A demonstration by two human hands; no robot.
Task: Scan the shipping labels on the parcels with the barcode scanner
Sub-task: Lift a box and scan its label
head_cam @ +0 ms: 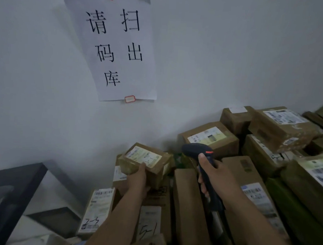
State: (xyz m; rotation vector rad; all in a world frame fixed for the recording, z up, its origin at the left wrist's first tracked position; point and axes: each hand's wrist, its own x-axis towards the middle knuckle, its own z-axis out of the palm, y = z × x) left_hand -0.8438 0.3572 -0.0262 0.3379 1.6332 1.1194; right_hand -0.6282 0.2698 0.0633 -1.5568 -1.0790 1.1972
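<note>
Bkgd: white wall [216,59] w/ paper sign [116,48], parcels [190,208] piled below.
L hand [138,179]: we grip small box [145,161], label [143,156] up.
R hand [213,173]: we clasp barcode scanner [202,156], just right of box.

Single head-worn view, wide-angle, facing forward and down.
The camera looks along both forearms from close above, onto stacked parcels [199,199] near the lens; the wall [225,60] and its paper sign [114,45] fill the upper frame.
</note>
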